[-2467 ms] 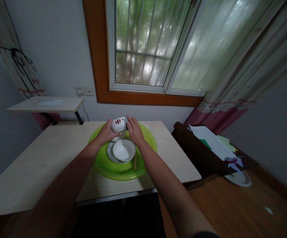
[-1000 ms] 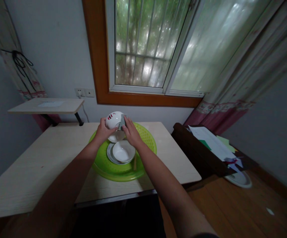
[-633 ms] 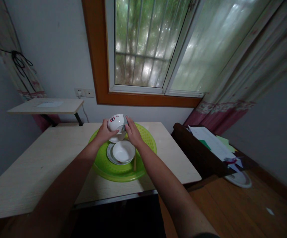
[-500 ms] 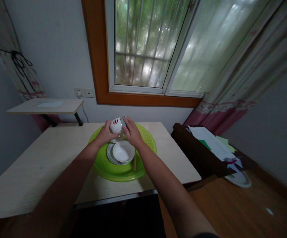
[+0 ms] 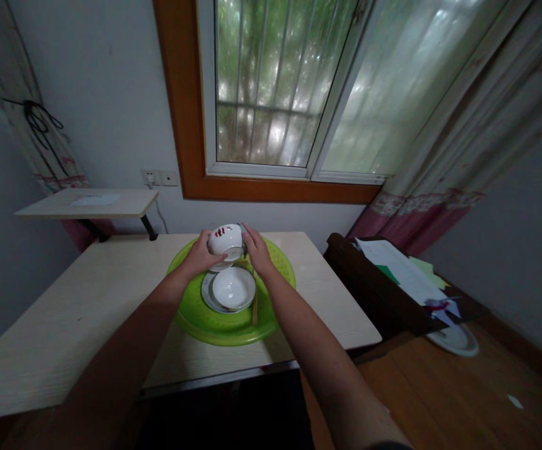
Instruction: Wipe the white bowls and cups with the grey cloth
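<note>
A white bowl [image 5: 226, 242] with a red pattern is held tilted above the far part of a green tray [image 5: 237, 336]. My left hand [image 5: 200, 255] is closed on its left side, thumb across the front. At the bowl's right side is my right hand [image 5: 257, 251], fingers bent, with a small greyish thing [image 5: 244, 245] between it and the bowl; its kind is too unclear to make out. Below, a second white bowl [image 5: 234, 289] sits on a plate [image 5: 207, 294]. Beside it lies a thin wooden-coloured stick or handle [image 5: 254, 306]. Another white dish [image 5: 220, 266] shows partly under the held bowl.
The tray rests on a pale wooden table [image 5: 111, 294]. A small raised shelf [image 5: 64, 203] stands at its back left, under a wall socket [image 5: 158, 178]. To the right is a dark brown piece of furniture [image 5: 369, 281] with papers [image 5: 397, 269] on it. A window is ahead.
The held bowl has turned so more of its side and base face me. My right hand has shifted slightly right, to the bowl's edge. My left hand keeps its hold.
</note>
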`<state>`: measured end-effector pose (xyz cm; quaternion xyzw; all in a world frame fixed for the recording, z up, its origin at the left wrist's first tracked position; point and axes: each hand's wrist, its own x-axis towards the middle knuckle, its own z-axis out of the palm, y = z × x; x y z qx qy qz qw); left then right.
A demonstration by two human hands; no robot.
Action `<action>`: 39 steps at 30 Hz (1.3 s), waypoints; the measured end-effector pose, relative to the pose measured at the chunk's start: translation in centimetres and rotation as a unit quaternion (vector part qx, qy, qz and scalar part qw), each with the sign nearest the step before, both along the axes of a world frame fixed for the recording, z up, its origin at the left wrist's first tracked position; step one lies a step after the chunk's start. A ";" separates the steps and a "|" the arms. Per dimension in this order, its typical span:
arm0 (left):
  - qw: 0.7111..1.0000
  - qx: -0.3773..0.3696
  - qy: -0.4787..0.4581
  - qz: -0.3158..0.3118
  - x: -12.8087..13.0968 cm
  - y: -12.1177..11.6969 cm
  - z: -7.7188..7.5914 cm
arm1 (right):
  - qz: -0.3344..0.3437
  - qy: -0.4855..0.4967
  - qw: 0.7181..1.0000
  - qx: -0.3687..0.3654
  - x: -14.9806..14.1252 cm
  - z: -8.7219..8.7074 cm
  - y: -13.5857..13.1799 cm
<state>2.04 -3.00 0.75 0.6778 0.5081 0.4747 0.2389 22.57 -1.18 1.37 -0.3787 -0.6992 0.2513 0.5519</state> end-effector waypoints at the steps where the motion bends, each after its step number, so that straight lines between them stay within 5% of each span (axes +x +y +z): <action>1: 1.000 -0.003 -0.023 0.000 -0.1 0.2 0.0 | 0.006 0.020 1.000 -0.022 0.0 0.0 0.0; 9: 0.984 -0.007 -0.177 -0.014 -1.0 1.6 -0.5 | 0.073 0.044 0.994 -0.072 -0.7 0.5 -0.8; 14: 0.979 -0.027 -0.196 -0.053 -1.0 1.7 -0.7 | 0.042 0.036 0.996 -0.069 -0.5 0.3 -0.8; 28: 0.998 0.044 0.020 -0.027 -1.2 1.5 -1.5 | 0.030 -0.200 0.976 0.084 1.1 0.4 -0.2; 39: 0.989 0.045 0.134 0.035 -0.5 -0.2 0.6 | 0.027 -0.273 0.950 0.148 0.7 1.3 -1.5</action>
